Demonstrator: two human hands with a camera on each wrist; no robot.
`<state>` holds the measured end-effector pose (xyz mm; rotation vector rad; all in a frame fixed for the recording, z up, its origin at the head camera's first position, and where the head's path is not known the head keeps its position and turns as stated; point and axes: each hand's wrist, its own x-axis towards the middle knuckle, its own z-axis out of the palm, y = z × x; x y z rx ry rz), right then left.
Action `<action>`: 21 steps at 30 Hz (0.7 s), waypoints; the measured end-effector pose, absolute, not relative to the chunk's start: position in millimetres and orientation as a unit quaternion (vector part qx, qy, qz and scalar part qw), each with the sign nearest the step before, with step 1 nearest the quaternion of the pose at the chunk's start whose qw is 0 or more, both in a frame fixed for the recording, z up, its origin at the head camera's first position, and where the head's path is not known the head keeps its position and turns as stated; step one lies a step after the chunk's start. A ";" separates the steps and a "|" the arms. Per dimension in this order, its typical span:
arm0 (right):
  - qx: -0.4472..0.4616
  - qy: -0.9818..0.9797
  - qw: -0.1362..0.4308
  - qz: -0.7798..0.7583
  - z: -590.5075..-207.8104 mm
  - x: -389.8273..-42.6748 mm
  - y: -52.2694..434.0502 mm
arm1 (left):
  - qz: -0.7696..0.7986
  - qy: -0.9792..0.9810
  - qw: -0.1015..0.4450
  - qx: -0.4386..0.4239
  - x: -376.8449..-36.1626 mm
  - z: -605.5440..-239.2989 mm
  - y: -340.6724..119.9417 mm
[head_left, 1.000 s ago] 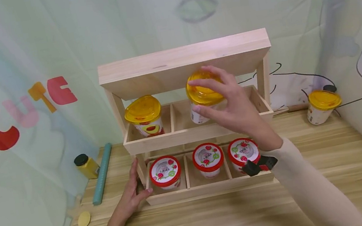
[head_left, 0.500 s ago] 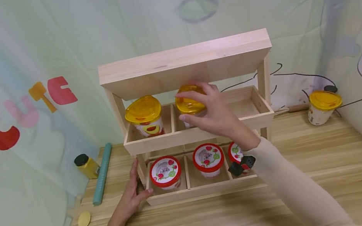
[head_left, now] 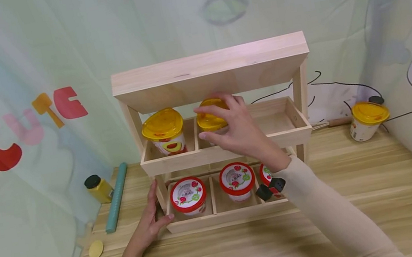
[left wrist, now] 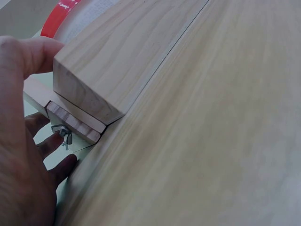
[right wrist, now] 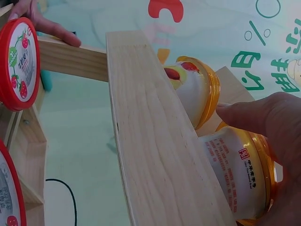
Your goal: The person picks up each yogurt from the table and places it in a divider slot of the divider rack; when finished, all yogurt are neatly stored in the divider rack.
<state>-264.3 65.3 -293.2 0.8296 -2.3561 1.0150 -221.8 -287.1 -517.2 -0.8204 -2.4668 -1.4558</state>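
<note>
My right hand grips a yogurt-style cup with a yellow lid in the upper tray of a wooden two-tier rack, just right of a divider. The right wrist view shows its white printed side, with the thumb at the lid. Left of the divider stands another yellow-lidded cup with fruit pictures. My left hand holds the rack's lower left corner, thumb at the front rim and fingers along the side. Red-lidded cups stand in the lower compartments; my right forearm partly covers the rightmost.
A third yellow-lidded cup stands at the far right, near a whisk behind the rack. To the left lie a yellow jar, a teal rod and a yellow spoon. The rack's top board overhangs the upper tray.
My right hand has carried the yellow-lidded cup left and down into the upper tray, close to the divider. The left hand has stayed at the rack's corner.
</note>
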 end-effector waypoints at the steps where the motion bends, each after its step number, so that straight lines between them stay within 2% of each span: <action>1: 0.300 -0.852 0.222 0.367 -293.0 -264.2 65.4 | -0.487 -0.825 0.080 -0.275 -221.5 -516.7 -286.9; 9: 0.301 -0.839 0.246 0.381 -289.8 -260.2 74.8 | -0.492 -0.820 0.085 -0.278 -221.3 -515.3 -286.0; 21: 0.259 -0.837 0.295 0.381 -292.7 -241.6 123.5 | -0.493 -0.819 0.088 -0.279 -223.9 -520.6 -288.4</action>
